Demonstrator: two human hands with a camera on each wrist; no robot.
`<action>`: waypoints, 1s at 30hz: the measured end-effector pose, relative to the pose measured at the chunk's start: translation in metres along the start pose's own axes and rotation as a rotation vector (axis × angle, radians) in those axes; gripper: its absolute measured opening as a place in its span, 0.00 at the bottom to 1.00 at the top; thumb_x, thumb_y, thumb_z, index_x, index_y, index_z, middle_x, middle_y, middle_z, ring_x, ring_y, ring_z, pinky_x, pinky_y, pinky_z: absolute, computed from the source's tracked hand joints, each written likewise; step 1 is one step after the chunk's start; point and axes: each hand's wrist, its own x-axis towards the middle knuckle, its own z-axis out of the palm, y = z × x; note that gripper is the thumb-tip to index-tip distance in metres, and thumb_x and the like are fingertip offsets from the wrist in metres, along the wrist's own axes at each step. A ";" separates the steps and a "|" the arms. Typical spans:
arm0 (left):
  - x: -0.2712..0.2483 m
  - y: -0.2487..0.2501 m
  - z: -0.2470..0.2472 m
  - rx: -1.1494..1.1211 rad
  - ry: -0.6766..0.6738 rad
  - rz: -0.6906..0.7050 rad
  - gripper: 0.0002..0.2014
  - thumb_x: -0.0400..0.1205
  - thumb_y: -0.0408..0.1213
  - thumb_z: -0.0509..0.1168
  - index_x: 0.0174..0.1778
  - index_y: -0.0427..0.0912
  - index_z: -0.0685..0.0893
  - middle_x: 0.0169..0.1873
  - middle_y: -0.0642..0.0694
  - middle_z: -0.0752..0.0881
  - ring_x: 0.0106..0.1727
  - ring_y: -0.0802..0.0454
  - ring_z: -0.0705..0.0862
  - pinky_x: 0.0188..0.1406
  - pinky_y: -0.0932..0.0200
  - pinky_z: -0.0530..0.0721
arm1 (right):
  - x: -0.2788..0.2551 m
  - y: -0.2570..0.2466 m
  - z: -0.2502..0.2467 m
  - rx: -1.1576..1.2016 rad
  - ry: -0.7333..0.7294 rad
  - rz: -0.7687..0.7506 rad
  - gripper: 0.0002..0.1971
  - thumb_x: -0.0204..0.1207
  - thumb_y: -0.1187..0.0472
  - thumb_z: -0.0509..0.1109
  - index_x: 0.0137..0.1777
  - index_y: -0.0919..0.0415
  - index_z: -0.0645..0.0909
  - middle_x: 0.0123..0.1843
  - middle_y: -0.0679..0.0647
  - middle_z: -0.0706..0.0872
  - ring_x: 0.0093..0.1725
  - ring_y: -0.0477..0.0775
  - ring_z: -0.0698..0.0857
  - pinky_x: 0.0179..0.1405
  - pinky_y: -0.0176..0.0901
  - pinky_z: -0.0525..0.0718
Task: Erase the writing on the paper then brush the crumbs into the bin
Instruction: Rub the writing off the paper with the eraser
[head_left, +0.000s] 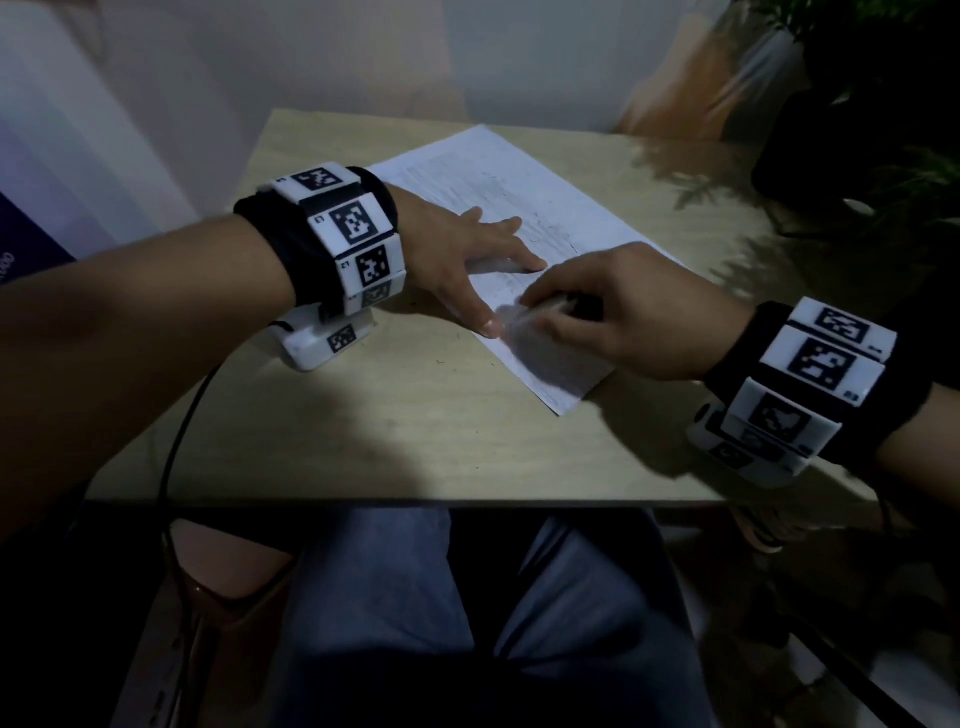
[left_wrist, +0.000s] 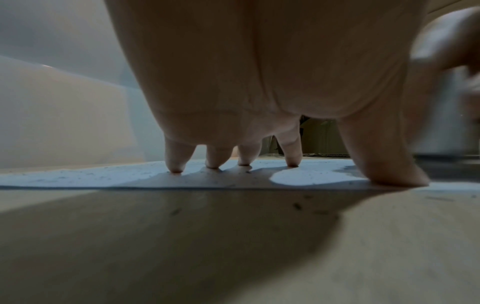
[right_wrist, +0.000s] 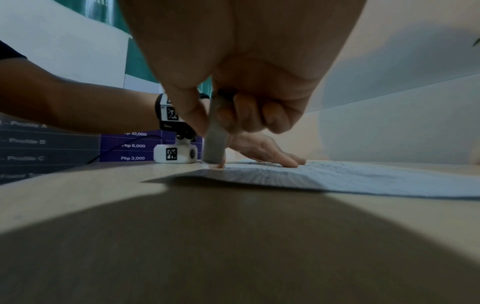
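Counts: two hands, one eraser, one paper, one table.

Right hand (head_left: 618, 306): fingers curled, thumb and forefinger pinching the eraser (right_wrist: 214, 142). Grey block, held upright, bottom end down on the paper (head_left: 519, 208) near its left edge. In the head view the eraser is blurred at the fingertips, at about 9 o'clock from the knuckles.

Left hand (head_left: 467, 249): fingers spread and straight, tips pressing flat on the paper, nothing gripped. Left wrist view shows four fingertips (left_wrist: 176, 166) plus the thumb down on the sheet. Thumb tip sits just beside the eraser, at about 9 o'clock from it; index tip at about 12 o'clock from it.

Paper: lies skewed on the table (head_left: 363, 426), long axis running from 11 o'clock to 5 o'clock, faint writing across the middle. Both hands are on its near half. Small dark crumbs (left_wrist: 297, 206) lie on the table just off the paper's left edge and speckle the sheet itself.
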 end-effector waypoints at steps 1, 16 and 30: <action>0.000 0.001 0.000 0.006 0.004 -0.002 0.47 0.72 0.68 0.72 0.84 0.80 0.53 0.88 0.65 0.37 0.89 0.54 0.34 0.88 0.37 0.42 | 0.000 0.002 -0.001 -0.026 0.001 0.009 0.27 0.75 0.34 0.57 0.58 0.50 0.88 0.49 0.45 0.92 0.46 0.48 0.87 0.51 0.52 0.84; 0.000 0.002 0.000 0.014 0.002 -0.014 0.46 0.74 0.67 0.72 0.84 0.79 0.52 0.88 0.65 0.37 0.89 0.53 0.34 0.88 0.36 0.42 | -0.013 0.013 -0.001 0.039 -0.114 -0.032 0.30 0.73 0.30 0.58 0.63 0.47 0.88 0.53 0.33 0.86 0.51 0.35 0.83 0.56 0.34 0.79; 0.000 0.001 0.001 -0.004 0.005 -0.010 0.45 0.74 0.66 0.72 0.83 0.81 0.53 0.88 0.67 0.37 0.89 0.55 0.34 0.88 0.38 0.41 | -0.003 0.018 -0.004 -0.118 -0.017 0.032 0.24 0.79 0.35 0.61 0.56 0.50 0.89 0.50 0.46 0.89 0.48 0.50 0.85 0.51 0.51 0.83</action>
